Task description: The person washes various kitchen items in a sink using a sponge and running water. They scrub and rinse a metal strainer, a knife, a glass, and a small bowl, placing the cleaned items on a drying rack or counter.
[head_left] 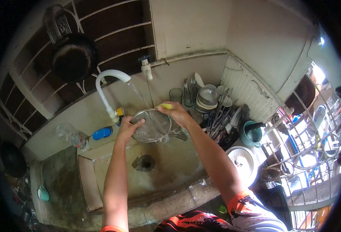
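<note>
Over the sink [170,162], a round see-through piece with a thin metal rim [149,129] is tilted in both my hands; I cannot tell whether it is a glass lid or a fine strainer. My left hand [130,127] pinches its left edge, thumb on top. At the upper right edge, my right hand [178,114] is closed around a yellow sponge [164,106] pressed to the rim. Water runs from the white curved faucet [114,73] down toward the piece. Whitish suds or splashes show along its lower edge.
Right of the sink stand a drinking glass [175,94], stacked bowls [208,96], crowded utensils [220,120], a teal mug [251,133] and a white plate [242,162]. A blue soap case [102,133] and clear bottle [72,135] lie left. A black pan [74,56] hangs above.
</note>
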Available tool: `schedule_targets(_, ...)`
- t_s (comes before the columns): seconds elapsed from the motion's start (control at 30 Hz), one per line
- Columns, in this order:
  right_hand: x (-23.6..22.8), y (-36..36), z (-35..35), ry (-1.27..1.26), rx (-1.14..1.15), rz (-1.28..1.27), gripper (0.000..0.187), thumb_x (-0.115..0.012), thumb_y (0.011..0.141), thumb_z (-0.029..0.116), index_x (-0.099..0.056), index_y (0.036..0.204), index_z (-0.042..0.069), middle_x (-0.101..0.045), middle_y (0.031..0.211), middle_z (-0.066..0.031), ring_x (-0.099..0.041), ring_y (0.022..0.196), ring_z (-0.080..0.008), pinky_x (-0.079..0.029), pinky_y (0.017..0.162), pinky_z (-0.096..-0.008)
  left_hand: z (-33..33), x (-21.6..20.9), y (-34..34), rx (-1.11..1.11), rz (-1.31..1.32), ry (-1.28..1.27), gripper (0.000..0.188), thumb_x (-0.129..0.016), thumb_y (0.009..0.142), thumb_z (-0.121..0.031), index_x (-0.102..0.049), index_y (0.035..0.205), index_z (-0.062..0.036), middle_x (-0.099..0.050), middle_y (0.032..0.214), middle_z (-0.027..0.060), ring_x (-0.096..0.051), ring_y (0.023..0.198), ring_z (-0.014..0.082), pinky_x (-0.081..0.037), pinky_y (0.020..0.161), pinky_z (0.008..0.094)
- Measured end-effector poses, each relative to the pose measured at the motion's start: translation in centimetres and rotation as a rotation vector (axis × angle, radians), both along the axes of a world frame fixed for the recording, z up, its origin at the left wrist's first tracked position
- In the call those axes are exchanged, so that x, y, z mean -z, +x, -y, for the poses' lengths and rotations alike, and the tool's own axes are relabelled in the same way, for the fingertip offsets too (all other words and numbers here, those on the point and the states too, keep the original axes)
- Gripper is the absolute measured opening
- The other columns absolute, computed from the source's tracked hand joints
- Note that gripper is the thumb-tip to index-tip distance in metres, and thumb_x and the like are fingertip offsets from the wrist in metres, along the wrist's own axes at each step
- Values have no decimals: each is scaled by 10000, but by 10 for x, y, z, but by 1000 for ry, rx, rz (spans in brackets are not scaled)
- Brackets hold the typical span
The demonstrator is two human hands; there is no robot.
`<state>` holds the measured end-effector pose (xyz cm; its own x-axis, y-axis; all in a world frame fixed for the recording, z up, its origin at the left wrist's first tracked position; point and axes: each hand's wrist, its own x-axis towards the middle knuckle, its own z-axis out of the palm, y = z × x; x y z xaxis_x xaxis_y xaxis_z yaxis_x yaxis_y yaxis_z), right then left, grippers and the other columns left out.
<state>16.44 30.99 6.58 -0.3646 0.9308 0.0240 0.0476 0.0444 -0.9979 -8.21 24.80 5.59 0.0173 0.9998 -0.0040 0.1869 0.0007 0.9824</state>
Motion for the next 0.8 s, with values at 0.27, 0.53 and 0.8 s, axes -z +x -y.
schedule_targets(0.27,14,-6,9,-397,-240,-313,272,-693,910,249,-641,1077,41,-646,1003,-24,-586,992,-144,-471,893,-323,2,-6,7,-261,-502,402,364,-726,852,-345,-709,983,-6,-693,751,120,-654,653,226,-514,653,335)
schedule_targets(0.53,15,-17,13,-566,-291,-425,263,-690,915,234,-645,1064,22,-670,991,-55,-631,937,-171,-528,790,-353,-6,-8,47,-440,-825,422,513,-563,919,-441,-698,709,7,-630,657,235,-643,645,405,-512,644,471)
schedule_targets(0.8,22,-25,28,-624,-165,-480,364,-733,879,304,-646,1073,9,-687,944,-59,-657,814,-164,-542,739,-321,-28,3,54,-525,-849,397,540,-495,934,-410,-659,629,5,-602,627,246,-607,599,440,-473,609,521)
